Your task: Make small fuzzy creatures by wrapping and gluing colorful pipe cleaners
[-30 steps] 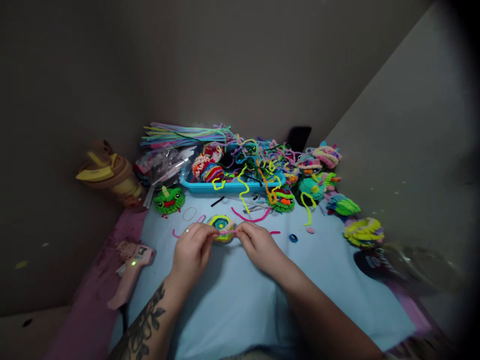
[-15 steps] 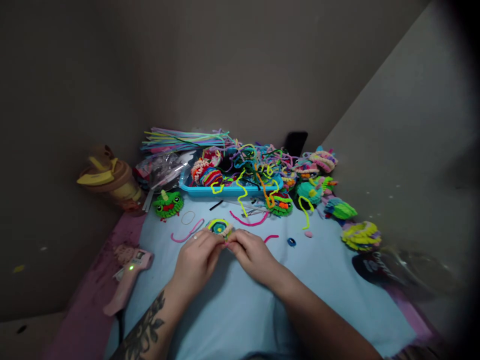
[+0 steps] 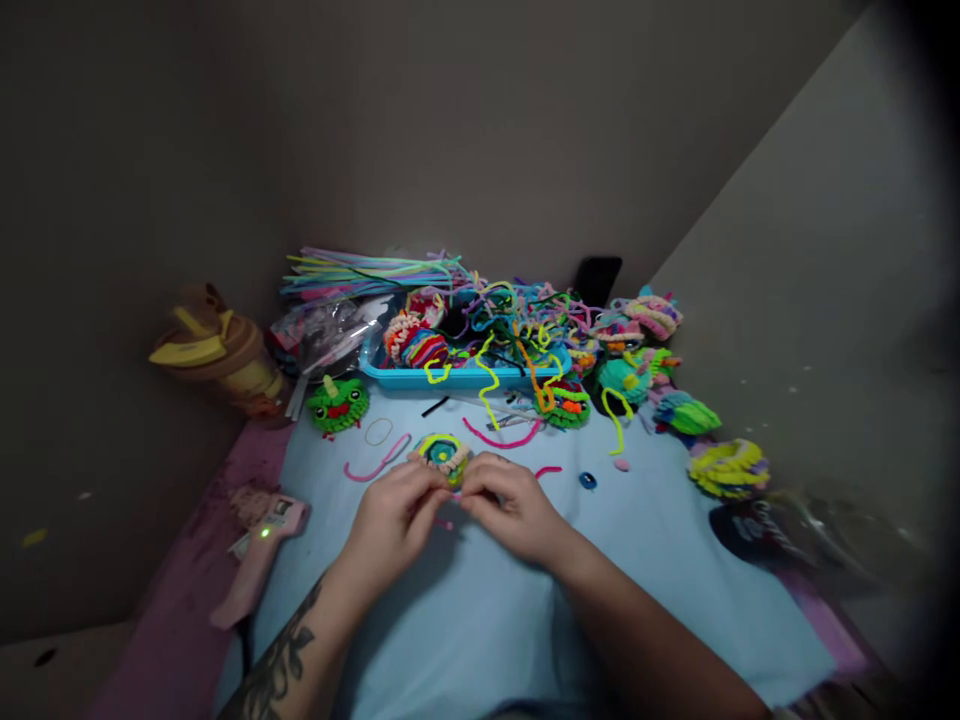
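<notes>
Left hand: its thumb and finger are pinched together on a small pink fuzzy stick, near the middle of the frame.
Right hand: its thumb and finger are closed at the tips too, right across from the other hand, and seem to pinch the same stick.
Small pink fuzzy stick: it is in the middle of the frame, between the fingertips, with one end poking out under the left hand. The fingers cover most of it, so I can't tell how it is bent.
Round fuzzy piece: it sits just past the fingertips, with yellow, teal and peach rings.
Loose bits: a long pink stick with a curl lies left of the round piece, and a hot pink curved stick lies up and to the right of it. A little blue round thing is right of the right hand.
Blue tray: upper middle of the frame, full of tangled fuzzy sticks.
Green toy: left of the middle, with two eyes and a red mouth.
Pink glue gun: lower left of the frame, with a green light on.
Yellow toy: at the right side of the cloth.
</notes>
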`<state>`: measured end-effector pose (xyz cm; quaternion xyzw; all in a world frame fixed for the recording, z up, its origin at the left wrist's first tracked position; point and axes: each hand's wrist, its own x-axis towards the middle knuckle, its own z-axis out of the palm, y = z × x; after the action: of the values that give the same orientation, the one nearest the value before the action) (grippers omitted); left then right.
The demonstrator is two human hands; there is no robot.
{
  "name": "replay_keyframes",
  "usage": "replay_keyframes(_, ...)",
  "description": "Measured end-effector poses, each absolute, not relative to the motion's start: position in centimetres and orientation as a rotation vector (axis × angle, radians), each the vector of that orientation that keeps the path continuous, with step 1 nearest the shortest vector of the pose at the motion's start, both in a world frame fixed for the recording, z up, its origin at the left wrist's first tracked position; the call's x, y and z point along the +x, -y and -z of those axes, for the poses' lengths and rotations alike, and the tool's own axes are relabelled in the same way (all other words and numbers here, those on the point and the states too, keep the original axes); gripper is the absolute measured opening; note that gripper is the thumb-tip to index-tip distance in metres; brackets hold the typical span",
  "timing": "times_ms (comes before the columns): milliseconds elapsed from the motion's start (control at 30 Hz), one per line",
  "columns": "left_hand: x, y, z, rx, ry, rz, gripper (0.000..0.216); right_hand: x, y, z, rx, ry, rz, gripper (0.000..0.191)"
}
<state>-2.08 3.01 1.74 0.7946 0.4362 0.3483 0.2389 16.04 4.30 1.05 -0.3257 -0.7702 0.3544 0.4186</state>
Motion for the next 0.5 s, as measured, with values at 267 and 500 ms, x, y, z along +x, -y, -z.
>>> replay_keyframes(267,-1.85,-3.01,-1.33,2.166,-1.291,-0.884,0.011,16.17,-4.33,-0.33,-0.980,2.023,-0.611,0.013)
replay_keyframes(500,-1.51,-2.97,-1.12,2.448,-1.362,-0.930,0.010,16.02,-3.88,-0.42,-1.035,2.055,-0.493,0.014)
